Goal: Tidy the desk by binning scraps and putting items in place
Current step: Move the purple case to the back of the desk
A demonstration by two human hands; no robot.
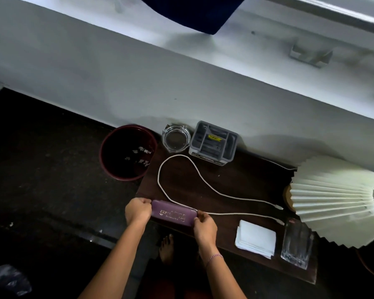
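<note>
Bin [127, 152] left of desk [242, 182] — organizer [213, 143] behind cable [194, 182].

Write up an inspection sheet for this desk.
Surface: dark wooden desk, partly covered.
Job's things: purple case at near edge; grey organizer and glass ashtray by the wall; bin on the floor holds white scraps.
Clutter: white paper stack, clear glass holder, pleated lamp at right.
Hands: left hand and right hand grip the case's ends.
Cables: white cable looped loose across the desk.
Surroundings: white wall, dark floor.
</note>
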